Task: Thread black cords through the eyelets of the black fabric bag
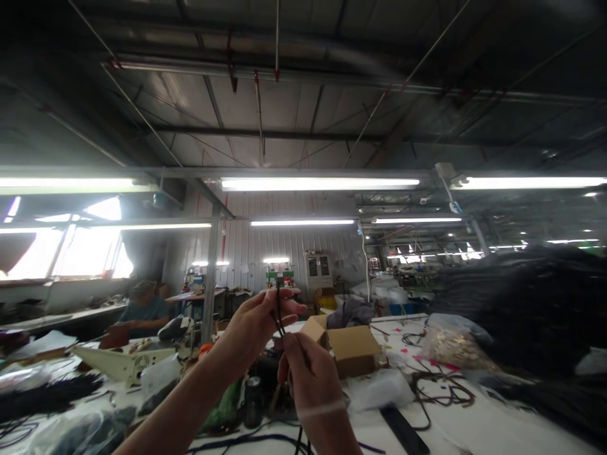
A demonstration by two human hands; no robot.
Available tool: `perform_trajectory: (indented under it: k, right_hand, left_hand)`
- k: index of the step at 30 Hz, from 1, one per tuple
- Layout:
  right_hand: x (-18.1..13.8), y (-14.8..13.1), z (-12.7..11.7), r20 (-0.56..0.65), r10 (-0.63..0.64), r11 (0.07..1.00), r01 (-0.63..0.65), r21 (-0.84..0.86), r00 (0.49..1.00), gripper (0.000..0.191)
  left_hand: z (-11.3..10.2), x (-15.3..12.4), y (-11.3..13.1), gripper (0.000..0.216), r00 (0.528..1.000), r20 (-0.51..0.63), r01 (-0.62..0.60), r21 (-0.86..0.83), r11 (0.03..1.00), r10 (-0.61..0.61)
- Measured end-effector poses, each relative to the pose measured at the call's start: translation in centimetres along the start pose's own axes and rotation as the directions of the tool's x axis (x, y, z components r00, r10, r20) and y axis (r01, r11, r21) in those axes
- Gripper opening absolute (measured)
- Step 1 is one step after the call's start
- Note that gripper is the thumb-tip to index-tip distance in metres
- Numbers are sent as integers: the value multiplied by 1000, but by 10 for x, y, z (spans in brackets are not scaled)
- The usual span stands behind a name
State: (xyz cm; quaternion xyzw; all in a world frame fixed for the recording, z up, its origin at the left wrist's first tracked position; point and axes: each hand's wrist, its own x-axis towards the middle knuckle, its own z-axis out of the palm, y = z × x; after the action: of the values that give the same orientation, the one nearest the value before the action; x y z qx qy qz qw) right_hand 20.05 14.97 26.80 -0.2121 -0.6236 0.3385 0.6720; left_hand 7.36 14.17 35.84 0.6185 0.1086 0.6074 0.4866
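Observation:
Both of my hands are raised in front of me over a white table, working on a thin black cord. My left hand pinches the cord near its upper end, its other fingers stretched to the right. Just below and to the right, my right hand is closed round the doubled cord, thumb on top. The cord's tail hangs below my right wrist toward the table edge. What lies inside the right fingers is hidden.
An open cardboard box stands behind my right hand. To the right are a phone-like dark slab, a clear bag of small pieces and a dark fabric pile. A cream machine part lies left. A person sits farther back.

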Motion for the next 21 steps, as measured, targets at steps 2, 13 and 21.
perform_trajectory:
  k: [2,13,21]
  right_hand:
    - [0,4,0,14,30,999,-30,26,999,64]
    - [5,-6,2,-6,11,1000,-11,-25,1000,54]
    - [6,-8,3,-41,-14,1000,14,8,999,58]
  left_hand:
    - [-1,1,1,40,1000,6,-9,-3,1000,9]
    - [2,8,18,42,999,26,-46,46,998,45]
    - [-6,-10,-3,57,993,23,115,78,990,-117]
